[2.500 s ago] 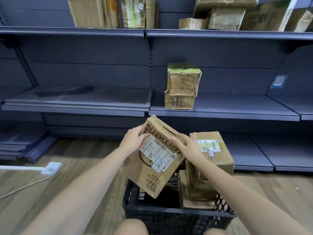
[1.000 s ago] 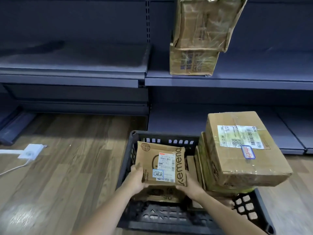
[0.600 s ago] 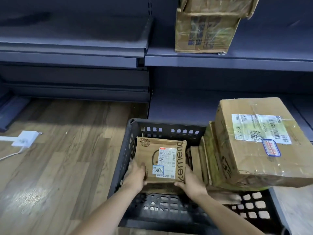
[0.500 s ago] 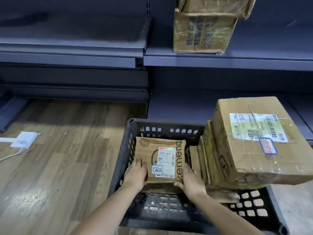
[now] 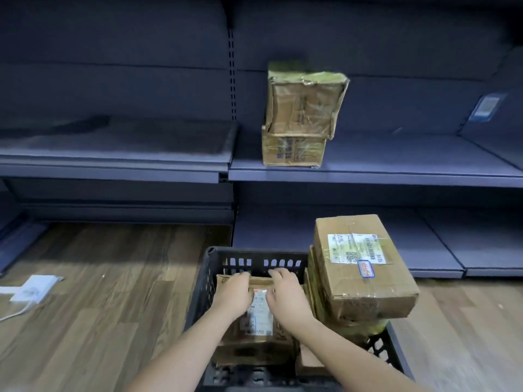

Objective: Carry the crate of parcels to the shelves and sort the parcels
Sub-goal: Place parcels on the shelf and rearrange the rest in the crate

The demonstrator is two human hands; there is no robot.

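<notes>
Far left, on the wood-plank floor (image 5: 107, 292): a white flat plug block (image 5: 34, 287) with a pale cord trailing off frame.

Centre: black perforated plastic crate (image 5: 203, 281) sits on the floor, close in front of the dark blue metal shelving (image 5: 396, 174). Inside it, left part, a flat brown cardboard parcel with a white printed label (image 5: 259, 318) lies face up on other cardboard.

Left hand (image 5: 233, 292) palm down on the parcel's left half, fingers curled over its far edge. Right hand (image 5: 287, 294) palm down on its right half, fingers likewise hooked over the far edge. Both grasp this parcel.

Above, on the middle shelf: two taped, worn cardboard boxes (image 5: 300, 120), stacked, the upper one larger and overhanging.

Right part of crate: a large taped cardboard box with a white label and blue-ringed red stamp (image 5: 365, 267), tilted, atop other parcels, above the rim.
</notes>
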